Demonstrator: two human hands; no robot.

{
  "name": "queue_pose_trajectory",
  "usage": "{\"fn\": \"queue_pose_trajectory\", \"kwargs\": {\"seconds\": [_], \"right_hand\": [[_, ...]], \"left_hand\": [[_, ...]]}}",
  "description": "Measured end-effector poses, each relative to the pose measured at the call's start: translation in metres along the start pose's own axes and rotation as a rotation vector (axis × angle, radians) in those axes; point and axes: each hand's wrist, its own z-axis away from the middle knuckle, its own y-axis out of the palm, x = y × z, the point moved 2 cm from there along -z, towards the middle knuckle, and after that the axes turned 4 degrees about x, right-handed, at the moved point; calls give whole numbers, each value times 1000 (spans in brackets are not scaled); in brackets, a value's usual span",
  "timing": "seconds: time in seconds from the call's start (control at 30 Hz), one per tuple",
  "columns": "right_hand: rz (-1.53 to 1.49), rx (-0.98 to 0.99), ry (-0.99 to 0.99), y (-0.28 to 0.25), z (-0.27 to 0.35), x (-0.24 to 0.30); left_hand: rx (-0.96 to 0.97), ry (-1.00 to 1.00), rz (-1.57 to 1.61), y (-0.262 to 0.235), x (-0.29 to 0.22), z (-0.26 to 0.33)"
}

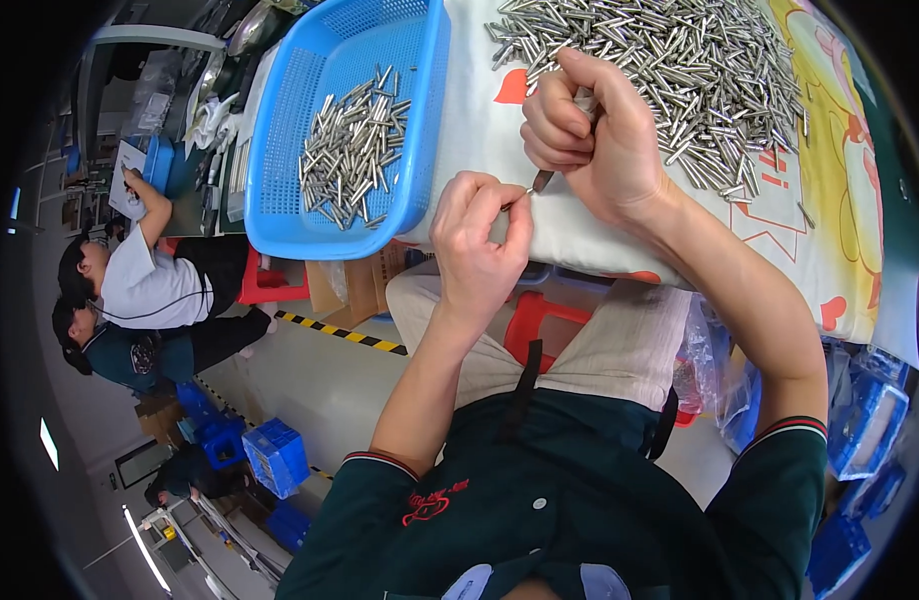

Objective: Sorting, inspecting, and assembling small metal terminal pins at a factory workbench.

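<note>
My left hand [478, 235] is closed in a pinch over the white cloth [485, 120], with a small metal pin [529, 191] between thumb and forefinger. Just to its right, my right hand [600, 135] is wrapped round a slim tool; only the tool's dark tip [544, 180] shows below the fist, right by the pin. Fingers hide the tool's handle and most of the pin. Beyond my right hand lies a big heap of silvery metal pins [680, 75]. To the left stands a blue plastic basket [435, 110] holding a smaller pile of pins [355, 150].
A red stool [540, 318] shows between my knees. Cardboard boxes [365, 285] stand under the table's left part. Two people sit at the left, one in a white shirt [165, 280]. Blue crates [870, 425] and plastic bags [710, 365] are at the lower right.
</note>
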Motion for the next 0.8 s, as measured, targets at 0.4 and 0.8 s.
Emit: {"fn": "queue_pose_trajectory", "kwargs": {"seconds": [0.4,0.8], "right_hand": [[56,1,-19,1,1,-5],[284,-9,-119,13,8,-12]], "left_hand": [[90,-110,115,-5,0,-5],[93,-114,136,-3,1,-7]]}}
